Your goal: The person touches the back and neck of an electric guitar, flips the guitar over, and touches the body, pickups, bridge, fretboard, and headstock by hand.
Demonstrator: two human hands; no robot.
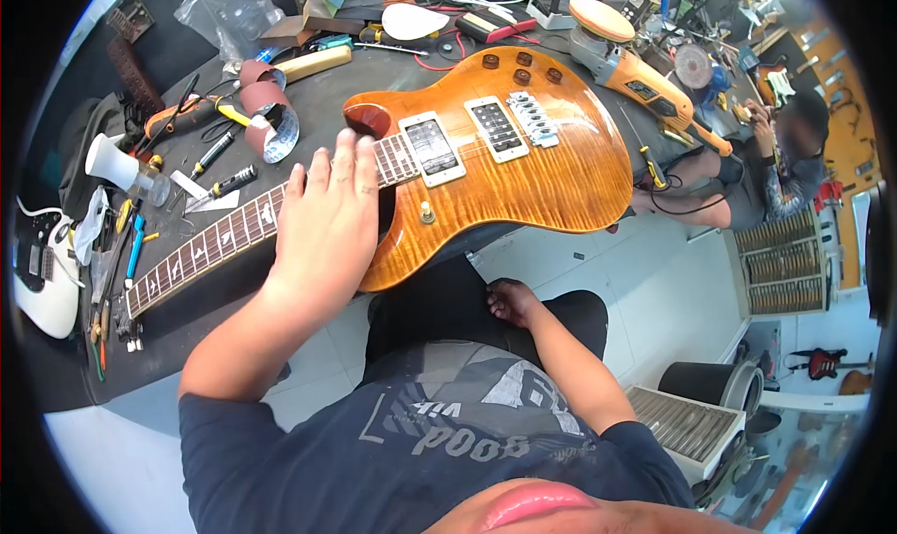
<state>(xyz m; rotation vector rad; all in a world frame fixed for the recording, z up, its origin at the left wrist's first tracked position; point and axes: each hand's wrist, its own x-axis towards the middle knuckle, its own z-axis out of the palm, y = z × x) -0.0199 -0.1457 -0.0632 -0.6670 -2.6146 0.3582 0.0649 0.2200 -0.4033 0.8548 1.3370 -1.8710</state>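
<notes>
An amber flame-top electric guitar [505,188] lies face up along the bench edge, its body to the right. Its neck [224,235] points down to the left, with pale inlays on the fretboard. Flat across the neck, close to the body, rests my left hand [327,207], fingers stretched out. Two pickups, a metal bridge [533,120] and several dark knobs [523,58] show on the top. My right hand [512,302] is in my lap against dark cloth, its fingers curled. Whether anything is between those fingers is hidden.
Sandpaper strips [266,109], screwdrivers [224,184] and a white cup [117,160] lie left on the bench. An orange power polisher [645,85] is behind the guitar body. Another person [794,151] sits at right, near a rack [780,263]. A black bin [701,382] is on the floor.
</notes>
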